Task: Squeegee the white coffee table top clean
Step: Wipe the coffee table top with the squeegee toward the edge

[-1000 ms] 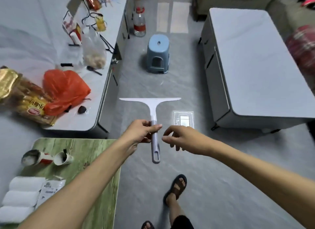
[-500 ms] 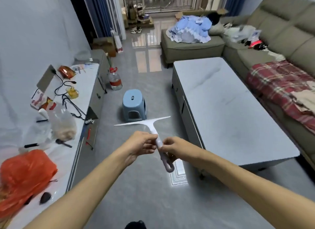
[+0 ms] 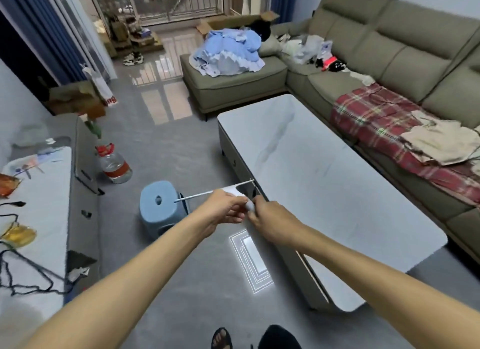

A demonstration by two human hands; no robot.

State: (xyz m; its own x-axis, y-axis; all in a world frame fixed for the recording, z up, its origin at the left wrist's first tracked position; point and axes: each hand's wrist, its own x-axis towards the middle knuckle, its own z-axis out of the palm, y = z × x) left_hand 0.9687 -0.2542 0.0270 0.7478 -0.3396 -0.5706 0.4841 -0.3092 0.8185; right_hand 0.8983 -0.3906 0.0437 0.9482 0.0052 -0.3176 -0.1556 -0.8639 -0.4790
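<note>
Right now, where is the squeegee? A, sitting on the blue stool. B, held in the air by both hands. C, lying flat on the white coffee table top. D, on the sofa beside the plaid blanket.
B: the left hand and the right hand both grip the squeegee by its handle, and its blade is up in the air beside the coffee table, not laid on the top.

Gripped a pale, smooth plastic squeegee (image 3: 233, 189). Right of the grip, saw a smooth, faintly veined coffee table top (image 3: 324, 192); left, a matt plastic stool (image 3: 158, 205); below, a glossy floor (image 3: 207, 283).
</note>
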